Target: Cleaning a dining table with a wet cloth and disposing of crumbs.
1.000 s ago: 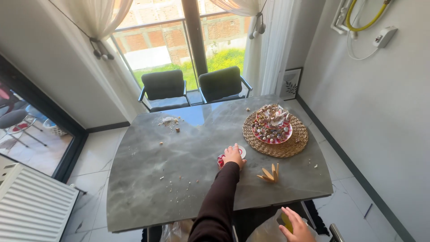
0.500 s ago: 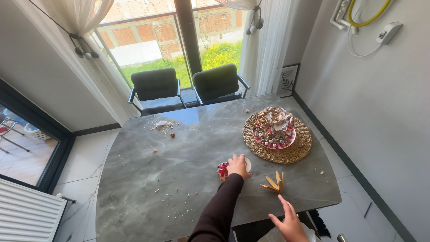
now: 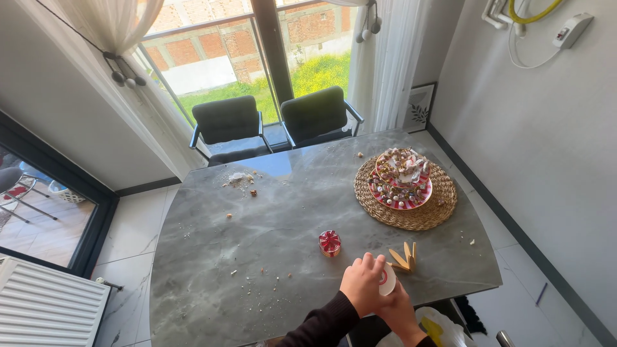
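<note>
Looking down from my head camera, both my hands meet at the near edge of the grey marble table (image 3: 257,218). My left hand (image 3: 362,283) is curled over a small round white lid (image 3: 386,282) with a red ring on it, fingers wrapped on its rim; my right hand (image 3: 398,311) comes up from below and touches the same lid from underneath — I cannot tell how tightly it grips.

A little way beyond my hands, apart from them, a small red round cup (image 3: 330,242) stands on the table. Just right of the lid lie a few wooden sticks (image 3: 403,256) fanned out. Farther off sits a woven round mat (image 3: 407,193) carrying a red-striped plate of small sweets (image 3: 400,182). Crumbs (image 3: 240,179) are scattered at the far left — two dark chairs (image 3: 273,122) stand by the window.
</note>
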